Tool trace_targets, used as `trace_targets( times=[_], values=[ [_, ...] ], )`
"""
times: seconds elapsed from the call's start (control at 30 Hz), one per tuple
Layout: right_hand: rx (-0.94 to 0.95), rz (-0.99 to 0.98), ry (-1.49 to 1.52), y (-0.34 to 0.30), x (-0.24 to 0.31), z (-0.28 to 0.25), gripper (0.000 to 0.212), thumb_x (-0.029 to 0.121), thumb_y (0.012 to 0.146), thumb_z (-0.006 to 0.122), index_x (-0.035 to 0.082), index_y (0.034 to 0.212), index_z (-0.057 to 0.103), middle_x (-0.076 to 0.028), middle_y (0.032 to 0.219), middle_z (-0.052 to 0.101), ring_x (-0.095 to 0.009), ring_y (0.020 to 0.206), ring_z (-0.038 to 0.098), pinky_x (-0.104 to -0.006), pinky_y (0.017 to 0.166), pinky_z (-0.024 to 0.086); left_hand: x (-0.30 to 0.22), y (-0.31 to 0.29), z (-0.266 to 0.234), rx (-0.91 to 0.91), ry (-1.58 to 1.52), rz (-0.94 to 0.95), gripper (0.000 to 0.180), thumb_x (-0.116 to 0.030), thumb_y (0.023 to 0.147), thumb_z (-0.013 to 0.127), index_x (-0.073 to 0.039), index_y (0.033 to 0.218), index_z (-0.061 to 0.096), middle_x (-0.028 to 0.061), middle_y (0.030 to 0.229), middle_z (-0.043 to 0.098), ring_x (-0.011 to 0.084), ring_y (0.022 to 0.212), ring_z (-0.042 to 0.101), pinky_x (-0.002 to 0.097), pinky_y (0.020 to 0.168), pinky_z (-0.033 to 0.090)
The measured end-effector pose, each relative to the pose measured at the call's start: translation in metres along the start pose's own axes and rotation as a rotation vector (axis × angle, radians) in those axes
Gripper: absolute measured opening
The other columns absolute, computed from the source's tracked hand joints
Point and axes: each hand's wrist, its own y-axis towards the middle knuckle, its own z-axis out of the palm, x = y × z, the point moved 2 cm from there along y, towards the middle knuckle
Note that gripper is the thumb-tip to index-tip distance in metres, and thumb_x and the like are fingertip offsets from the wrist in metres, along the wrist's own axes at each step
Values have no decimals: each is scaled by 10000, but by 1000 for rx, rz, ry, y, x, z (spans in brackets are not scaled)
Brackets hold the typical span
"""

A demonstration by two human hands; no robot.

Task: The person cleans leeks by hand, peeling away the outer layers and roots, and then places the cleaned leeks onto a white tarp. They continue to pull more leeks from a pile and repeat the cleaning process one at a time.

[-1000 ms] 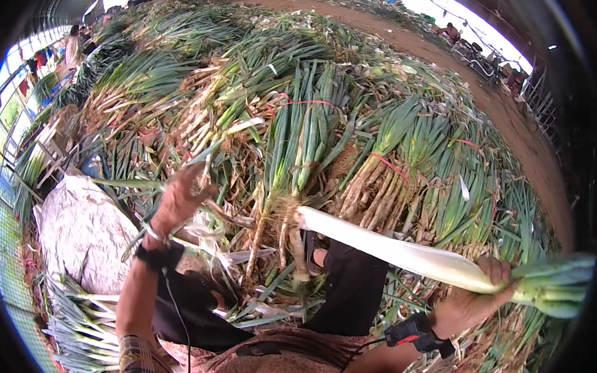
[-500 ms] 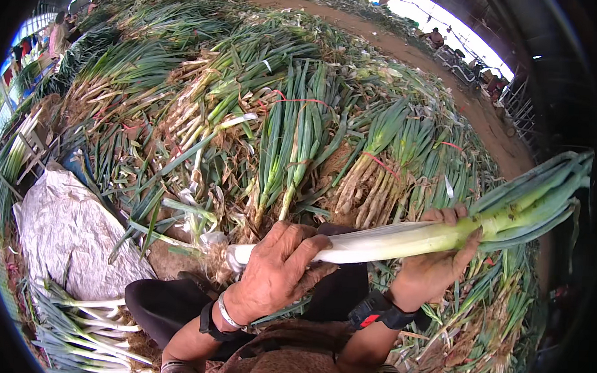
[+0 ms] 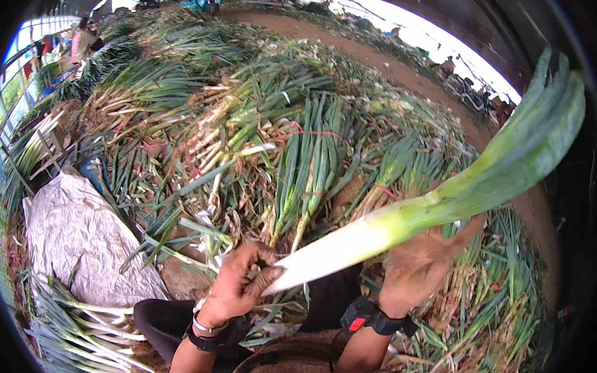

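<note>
A large green onion (image 3: pixel 349 241) slants across in front of me, its white shank low at the left and its green leaves rising to the upper right. My left hand (image 3: pixel 244 281) is closed round the lower white end, thumb pressed against it; the hand hides the tip. Under and behind the middle of the stalk is my right hand (image 3: pixel 420 268), slightly blurred, palm up with thumb spread to the right. Its other fingers are partly hidden behind the stalk. Both wrists wear dark bands.
A pale sack (image 3: pixel 86 234) lies left of my knee. Below it rest several cleaned green onions (image 3: pixel 98 341) with white shanks. Bundles tied with red string (image 3: pixel 313 154) and loose heaps (image 3: pixel 163 80) cover the ground ahead. A person (image 3: pixel 83 42) is far left; a dirt path (image 3: pixel 285 27) runs behind.
The green onion has tilted up at its leafy end and come closer. My left hand has moved left to its white end. My right hand has loosened from round the stalk.
</note>
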Motion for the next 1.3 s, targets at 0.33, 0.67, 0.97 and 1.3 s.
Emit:
trace_targets(
  times=[0.33, 0.67, 0.97, 1.3],
  values=[
    [-178, 607, 60, -35, -63, -50, 451, 185, 857, 543, 6, 1242, 391, -134, 1115, 510, -235, 996, 511, -378, 862, 432, -10, 42, 50, 107, 76, 87, 482, -192, 770, 667, -26, 1170, 456, 109, 995, 529, 203, 880, 526, 303, 743, 445],
    [-260, 555, -74, -39, -64, -62, 422, 221, 893, 476, -35, 1223, 420, -125, 1203, 454, -215, 1057, 473, -349, 901, 387, 1, 58, 55, -126, -48, -54, 323, -182, 815, 629, -31, 1045, 460, 57, 871, 519, 115, 738, 498, 258, 605, 435],
    [-474, 119, -280, -8, -26, -128, 465, 315, 853, 558, -22, 1168, 496, -159, 1086, 505, -208, 883, 509, -325, 740, 436, 32, 1, -110, -845, -233, -78, 289, -234, 891, 512, -22, 1080, 456, 26, 807, 523, 110, 651, 532, 231, 538, 470],
    [-337, 204, 156, 12, 30, -130, 260, 265, 916, 462, 17, 948, 392, -37, 852, 427, -128, 756, 426, -237, 663, 403, 126, -62, -227, -1280, -181, -107, 185, -265, 895, 494, -104, 804, 485, -45, 606, 414, 54, 493, 368, 224, 428, 308]
  ],
)
